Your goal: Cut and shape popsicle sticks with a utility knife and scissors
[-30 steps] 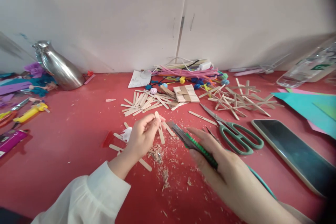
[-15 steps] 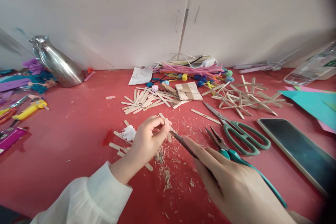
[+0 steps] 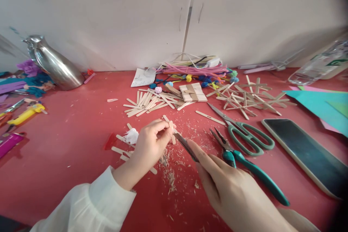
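My left hand [image 3: 152, 139] is closed in a pinch on a small wooden craft stick [image 3: 170, 124], most of it hidden by the fingers. My right hand [image 3: 223, 179] grips a craft knife [image 3: 185, 146], its dark blade pointing up and left with the tip close to the left fingertips. Below the blade tip another craft stick [image 3: 174, 140] lies on the table. Wood shavings [image 3: 170, 177] are scattered beneath and between both hands. Beside my left wrist are several craft sticks [image 3: 117, 149] and a crumpled white piece [image 3: 132, 136].
Right of the knife lie teal-handled pliers [image 3: 255, 170], green-handled scissors [image 3: 250, 137] and a phone [image 3: 301, 152]. Loose sticks [image 3: 148, 100], a bundle of sticks [image 3: 193, 92] and pink pipe cleaners [image 3: 195, 69] lie behind. A metal jug [image 3: 58, 65] stands back left on the red table [image 3: 89, 130].
The knife blade has drawn back slightly down and right from the left fingertips. The whole view has shifted a little; the left hand keeps its pinch.
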Tool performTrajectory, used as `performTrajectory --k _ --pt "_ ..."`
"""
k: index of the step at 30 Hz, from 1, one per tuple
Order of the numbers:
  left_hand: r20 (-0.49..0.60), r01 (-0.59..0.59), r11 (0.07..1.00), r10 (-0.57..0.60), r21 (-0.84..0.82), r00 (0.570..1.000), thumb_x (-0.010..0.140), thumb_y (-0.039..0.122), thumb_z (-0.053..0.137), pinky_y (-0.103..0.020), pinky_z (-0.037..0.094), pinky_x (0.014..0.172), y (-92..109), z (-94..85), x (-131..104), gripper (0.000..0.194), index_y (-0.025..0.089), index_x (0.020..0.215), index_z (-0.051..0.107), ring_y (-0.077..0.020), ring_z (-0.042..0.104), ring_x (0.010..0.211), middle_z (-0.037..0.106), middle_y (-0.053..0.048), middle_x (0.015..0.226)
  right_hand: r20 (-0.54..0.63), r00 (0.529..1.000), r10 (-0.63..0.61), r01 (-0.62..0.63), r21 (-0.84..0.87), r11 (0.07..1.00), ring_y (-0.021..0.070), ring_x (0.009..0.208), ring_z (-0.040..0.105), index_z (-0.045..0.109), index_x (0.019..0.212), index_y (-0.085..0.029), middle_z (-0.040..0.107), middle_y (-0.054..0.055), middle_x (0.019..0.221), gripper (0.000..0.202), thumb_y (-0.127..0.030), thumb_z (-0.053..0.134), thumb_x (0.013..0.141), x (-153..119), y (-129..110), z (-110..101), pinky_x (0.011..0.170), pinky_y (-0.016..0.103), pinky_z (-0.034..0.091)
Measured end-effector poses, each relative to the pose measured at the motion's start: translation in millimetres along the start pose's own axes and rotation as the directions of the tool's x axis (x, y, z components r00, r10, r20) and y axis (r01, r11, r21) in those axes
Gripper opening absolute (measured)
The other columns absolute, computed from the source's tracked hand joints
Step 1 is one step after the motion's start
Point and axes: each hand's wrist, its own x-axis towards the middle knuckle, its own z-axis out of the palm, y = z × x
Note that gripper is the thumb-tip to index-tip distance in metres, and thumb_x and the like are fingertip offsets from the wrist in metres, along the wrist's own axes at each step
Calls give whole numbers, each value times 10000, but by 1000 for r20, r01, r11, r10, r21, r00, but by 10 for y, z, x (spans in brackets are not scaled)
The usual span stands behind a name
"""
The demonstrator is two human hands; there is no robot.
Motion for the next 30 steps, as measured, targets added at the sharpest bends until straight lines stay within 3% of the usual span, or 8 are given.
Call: performTrajectory --k 8,12,17,27,30 --pt "-13 -17 1000 17 2 1000 880 276 450 -221 419 607 0 0 4 266 168 663 559 -110 524 646 575 -22 711 76 992 96 -104 122 987 169 372 591 481 1301 -83 639 59 542 505 -126 304 830 -10 -11 29 422 268 534" --pt "-36 -7 1000 8 24 999 874 266 469 -204 410 577 -4 1 7 273 174 624 531 -95 507 599 540 8 641 32 998 58 -60 51 997 154 325 552 516 1266 -82 613 34 509 484 -121 293 838 -15 -14 32 390 257 514" --pt "-44 -9 1000 10 22 999 879 262 460 -202 398 567 -9 6 10 310 170 587 510 -87 492 578 518 13 623 -53 998 -30 26 -71 997 152 287 532 557 1199 -47 597 14 521 426 -127 321 854 -1 -7 -20 255 250 388" --pt "-29 -11 1000 12 20 1000 877 272 466 -228 419 613 -27 23 -19 265 169 650 556 -109 534 650 577 -16 713 -22 997 -70 62 -248 967 135 234 479 548 1219 -80 543 -20 521 465 -73 324 812 -25 -21 -8 207 257 310" --pt "-36 -30 998 31 49 999 878 261 465 -230 416 601 -20 28 -16 266 167 652 571 -108 541 638 585 -17 711 -14 999 -41 37 -209 977 140 263 505 525 1245 -75 576 0 537 486 -71 328 800 -56 -23 34 224 239 343"
